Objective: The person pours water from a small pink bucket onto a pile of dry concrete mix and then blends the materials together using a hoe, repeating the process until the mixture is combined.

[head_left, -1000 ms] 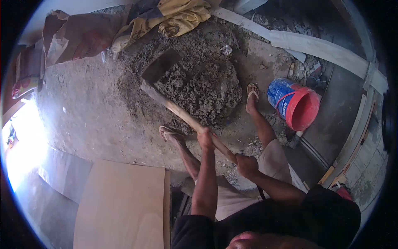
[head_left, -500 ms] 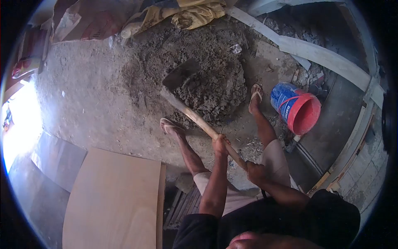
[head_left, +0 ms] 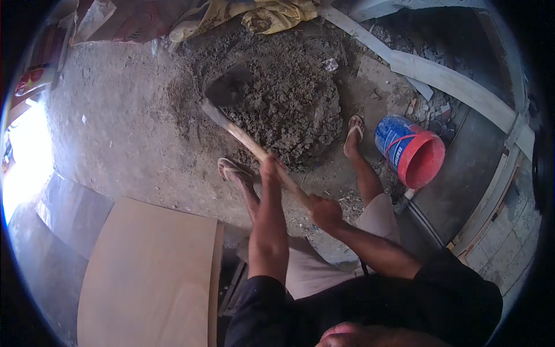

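Observation:
Both of my hands are wrapped around the wooden handle of a hoe (head_left: 250,143). My left hand (head_left: 270,166) grips it around the middle, and my right hand (head_left: 325,213) is closed near its rear end. The dark, wide hoe blade (head_left: 229,85) lies over the left side of a heap of damp, clumpy grey mix (head_left: 298,110) on the ground. Part of the blade's lower edge blends into the mix. My sandalled feet stand apart at the near side of the heap, with the handle running between them.
A blue and red bucket (head_left: 409,150) lies tipped on its side to the right. Pale boards (head_left: 457,84) bound the right side, with rubble behind them. Plywood sheets (head_left: 147,274) lie at the lower left. Yellow sacks (head_left: 277,16) rest beyond the heap.
The hoe and both hands have shifted left and away from my body. The blade has moved from the middle of the heap toward its left side.

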